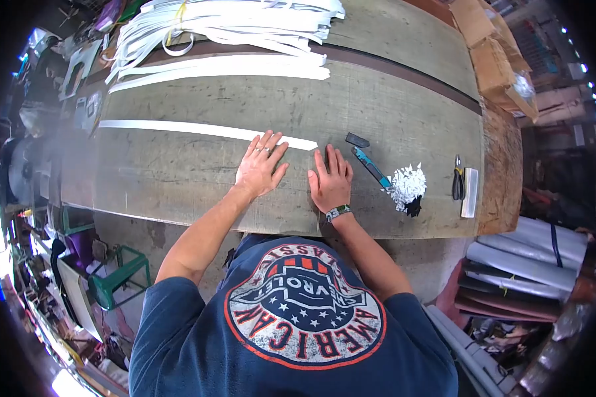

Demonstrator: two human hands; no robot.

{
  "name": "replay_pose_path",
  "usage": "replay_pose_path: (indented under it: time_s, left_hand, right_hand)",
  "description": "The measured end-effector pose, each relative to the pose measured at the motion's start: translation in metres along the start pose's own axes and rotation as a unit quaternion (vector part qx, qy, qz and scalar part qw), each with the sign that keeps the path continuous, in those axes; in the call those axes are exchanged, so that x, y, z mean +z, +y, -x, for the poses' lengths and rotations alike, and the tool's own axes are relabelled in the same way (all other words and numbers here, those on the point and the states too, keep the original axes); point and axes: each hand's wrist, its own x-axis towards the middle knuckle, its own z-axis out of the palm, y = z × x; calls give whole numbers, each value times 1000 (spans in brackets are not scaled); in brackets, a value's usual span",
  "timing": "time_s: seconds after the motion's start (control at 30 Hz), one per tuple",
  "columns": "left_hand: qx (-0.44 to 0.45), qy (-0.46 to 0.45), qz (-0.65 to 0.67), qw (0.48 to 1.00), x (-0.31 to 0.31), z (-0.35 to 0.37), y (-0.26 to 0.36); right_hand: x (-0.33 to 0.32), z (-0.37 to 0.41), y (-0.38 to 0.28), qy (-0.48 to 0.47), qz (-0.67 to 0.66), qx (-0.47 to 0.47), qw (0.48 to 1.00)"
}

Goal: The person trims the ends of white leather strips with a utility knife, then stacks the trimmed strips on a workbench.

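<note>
A long white strip [179, 127] lies across the worktable [198, 178], its right end cut to a point. My left hand [261, 167] rests flat near that end, fingers spread, with the fingertips on the strip. Just past the pointed tip, my right hand [331, 180] lies on the table with fingers stretched out and nothing visible in them. To its right are a dark block [357, 140] and a teal cutter knife [371, 167]. The knife's lower end touches a heap of small white offcuts [407, 184], with some black bits at the bottom.
A large bundle of white strips [225, 33] lies at the back left, with several loose strips [245, 68] in front. Yellow-and-black pliers [458, 178] and a pale rectangular bar [469, 192] sit at the right. Cardboard boxes [496, 73] stand beyond; rolls [523, 258] lie below right.
</note>
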Motion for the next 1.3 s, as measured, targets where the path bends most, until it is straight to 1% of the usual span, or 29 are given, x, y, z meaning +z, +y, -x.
replay_pose_path:
  time_s: [0.03,0.13,0.23,0.33,0.43,0.53,0.57,0.67,0.7,0.77,0.8,0.87,0.97,1.07,1.1,1.17,1.23,1.27,1.3]
  left_hand:
    - [2,4,-3,1000,2,1,-1]
    - [0,2,4,1000,3,0,-2]
    - [-2,-16,-5,1000,4,1,-4]
    - [-6,-28,-5,1000,2,0,-4]
    - [-5,-27,0,1000,3,0,-5]
    - [-10,-29,-4,1000,3,0,-4]
    - [-11,-28,-3,1000,4,2,-4]
    - [-10,-19,-4,1000,4,0,-6]
    - [-8,-16,-7,1000,5,0,-6]
    - [-3,-6,-1,1000,5,1,-4]
    - [-1,3,6,1000,3,0,-4]
    - [-1,10,14,1000,2,1,-2]
    - [-3,7,15,1000,1,-1,-2]
    - [0,10,13,1000,0,-2,-2]
    - [2,16,17,1000,0,-2,-1]
    - [6,30,25,999,0,-2,0]
    - [35,58,36,997,0,-5,1]
    - [47,72,41,995,-3,-7,2]
    - [41,71,49,995,-5,-12,4]
  right_hand:
    - [0,1,-1,-5,1,7,1000]
    - [-1,0,0,20,-13,-2,1000]
    - [0,-15,29,35,-105,50,993]
    - [-9,-42,59,119,52,109,986]
    - [-21,-57,90,60,24,113,991]
    - [-34,-73,110,21,-37,54,998]
    - [-43,-80,106,8,-85,73,994]
    - [-65,-84,81,22,-163,22,986]
    - [-64,-77,67,25,-185,28,982]
    - [-49,-59,42,81,-157,-59,983]
    - [-33,-42,35,31,-159,-60,985]
    - [-17,-14,12,33,-145,-79,986]
    - [-17,7,-3,93,-106,54,988]
    - [-15,13,-1,86,-81,82,990]
    - [-14,13,0,74,-74,72,992]
    - [-10,12,-1,96,-61,77,991]
    - [-4,7,-2,114,-61,81,988]
    - [-3,5,-4,113,-61,83,988]
    - [-3,3,-7,112,-62,84,988]
